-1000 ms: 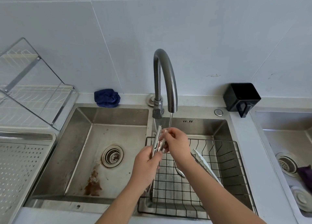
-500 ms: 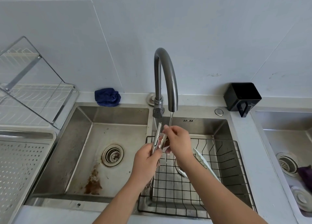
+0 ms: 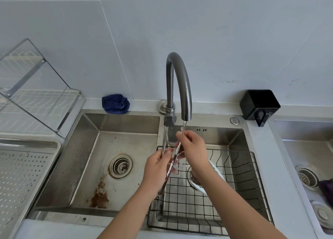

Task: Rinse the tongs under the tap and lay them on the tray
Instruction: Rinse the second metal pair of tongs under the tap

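Fingers (image 3: 180, 136) of the right hand (image 3: 193, 148) pinch the upper end of one arm of the tongs (image 3: 170, 164), right under the thin stream from the tap (image 3: 180, 82). Below, the left hand (image 3: 158, 168) is wrapped around the lower half of the tongs, thumb and fingers closed on the metal near the hinge end, which pokes out beneath the palm. So both hands are grasping the tongs: one steadies, the other works at the tip.

The tongs stand nearly upright, tips up, over the divider between the two sink (image 3: 90, 148) bowls and above the near left corner of the wire basket (image 3: 243, 193). They look like polished steel: stiff, springy at the hinge, light enough for one hand, and not fragile. Wet and smooth, they will likely be slippery, so the safest hold is probably low on the arms near the hinge, squeezed together so that they do not spring apart. The toothed tips give a rougher purchase, but pinching there leaves the long end swinging.

Rinsing seems to be in progress. The perforated tray (image 3: 27, 175) lies well off to the left beyond the left bowl, so a dripping carry across is to come.
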